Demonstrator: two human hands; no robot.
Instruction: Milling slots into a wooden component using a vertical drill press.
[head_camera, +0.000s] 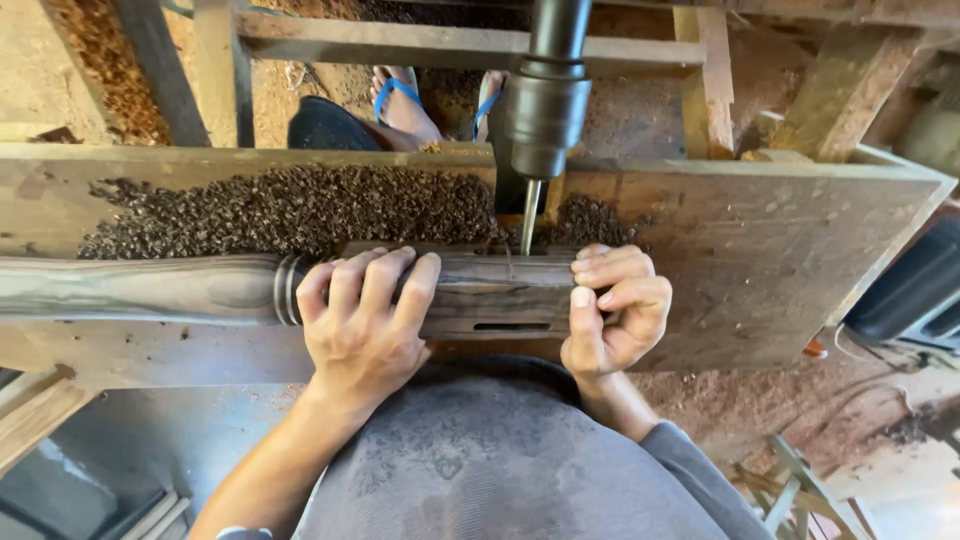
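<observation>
A long dark turned wooden leg (150, 288) lies across the wooden work table (780, 250), with its square end under a drill. My left hand (365, 320) grips over the square section just right of the turned rings. At the leg's right end my right hand (610, 310) is closed around it. The black drill head (545, 105) hangs above, and its bit (527, 215) points down at the leg's top face between my hands. On the leg's near face a narrow slot (510, 326) shows.
A heap of dark wood chips (300, 210) lies on the table behind the leg. Beyond the table is a person's foot in a blue sandal (400, 100). Wooden frame beams (450, 45) run behind, and sawdust covers the floor at right.
</observation>
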